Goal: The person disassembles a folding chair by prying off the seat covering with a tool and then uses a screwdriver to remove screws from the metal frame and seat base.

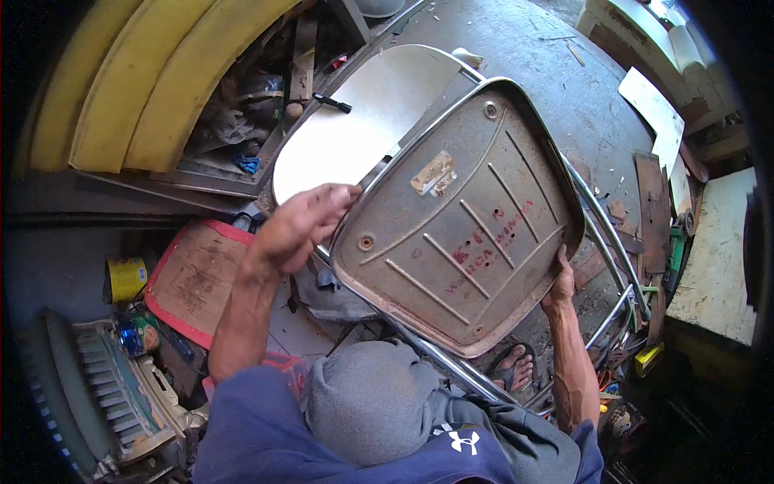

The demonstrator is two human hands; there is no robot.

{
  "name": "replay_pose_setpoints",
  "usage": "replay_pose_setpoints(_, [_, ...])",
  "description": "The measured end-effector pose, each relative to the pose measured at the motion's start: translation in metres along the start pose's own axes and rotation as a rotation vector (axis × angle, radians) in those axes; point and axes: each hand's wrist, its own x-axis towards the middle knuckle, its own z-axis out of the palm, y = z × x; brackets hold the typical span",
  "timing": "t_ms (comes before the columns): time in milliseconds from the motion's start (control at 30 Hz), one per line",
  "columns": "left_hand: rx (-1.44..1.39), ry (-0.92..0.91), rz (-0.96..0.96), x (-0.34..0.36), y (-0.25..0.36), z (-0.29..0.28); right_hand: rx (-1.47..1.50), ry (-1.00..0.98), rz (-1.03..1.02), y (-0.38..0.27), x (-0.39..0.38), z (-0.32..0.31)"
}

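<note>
A worn metal chair seat pan (pixel 476 278) fills the middle of the view, its ribbed, rust-stained underside facing up with faded red markings and a torn paper patch. My right hand (pixel 560 282) grips its right rim, fingers hidden beneath the edge. My left hand (pixel 302 226) is at the left rim, fingers bunched together and slightly blurred; what they hold, if anything, I cannot make out. Bent chrome chair tubes (pixel 451 367) run under and beside the pan. Beyond its upper left edge lies a pale rounded panel (pixel 363 105) bearing a black marker pen (pixel 332 102).
Curved yellow pieces (pixel 153 81) stand at the upper left. A red-edged board (pixel 197 278) and a yellow can (pixel 126 280) are on my left. Wood scraps (pixel 651 210) and a white board (pixel 709 258) lie on my right. A sandalled foot (pixel 514 369) shows below the pan.
</note>
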Motion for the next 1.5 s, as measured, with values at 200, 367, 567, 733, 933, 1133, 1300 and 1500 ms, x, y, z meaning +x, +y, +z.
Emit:
replay_pose_setpoints(200, [-0.094, 0.163, 0.368, -0.033, -0.059, 0.039, -0.01, -0.021, -0.02, 0.002, 0.004, 0.001])
replay_pose_setpoints(367, [0.095, 0.402, 0.354, -0.023, -0.085, 0.043, -0.046, -0.016, 0.0, -0.001, -0.002, 0.012])
replay_pose_setpoints(567, [0.277, 0.468, 0.326, -0.025, -0.089, 0.04, -0.126, -0.078, -0.006, -0.002, -0.001, 0.005])
replay_pose_setpoints(733, [0.12, 0.504, 0.335, -0.028, -0.092, 0.055, -0.101, -0.038, 0.006, -0.003, -0.016, 0.01])
replay_pose_setpoints(933, [0.152, 0.492, 0.337, -0.024, -0.091, 0.048, -0.143, -0.025, 0.022, -0.005, -0.006, 0.013])
replay_pose_setpoints(1133, [0.187, 0.459, 0.34, -0.023, -0.092, 0.045, -0.126, -0.022, 0.001, -0.004, -0.005, 0.01])
replay_pose_setpoints(1300, [0.151, 0.41, 0.341, -0.022, -0.09, 0.044, -0.109, -0.032, 0.001, -0.003, -0.004, 0.009])
replay_pose_setpoints(1500, [0.109, 0.409, 0.31, -0.025, -0.092, 0.042, -0.103, -0.04, 0.009, -0.001, -0.007, 0.017])
